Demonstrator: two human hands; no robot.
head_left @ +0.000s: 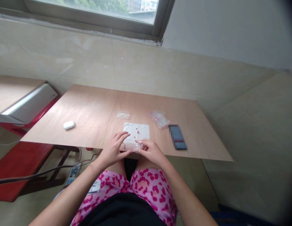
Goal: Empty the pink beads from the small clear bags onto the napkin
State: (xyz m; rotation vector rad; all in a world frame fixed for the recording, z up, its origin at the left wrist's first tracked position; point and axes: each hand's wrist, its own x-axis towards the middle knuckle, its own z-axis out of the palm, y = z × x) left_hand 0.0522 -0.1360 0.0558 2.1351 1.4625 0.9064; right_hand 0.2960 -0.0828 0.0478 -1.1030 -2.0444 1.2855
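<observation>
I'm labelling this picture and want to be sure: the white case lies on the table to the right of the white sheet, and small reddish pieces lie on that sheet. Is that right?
Not quite: the head view shows the white case to the left of the white sheet. Small reddish pieces do lie on that sheet.

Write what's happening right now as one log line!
left hand: open, near clear plastic | right hand: touching clear plastic, grip unclear | white sheet: red bits on top | table: clear packets, white case
</observation>
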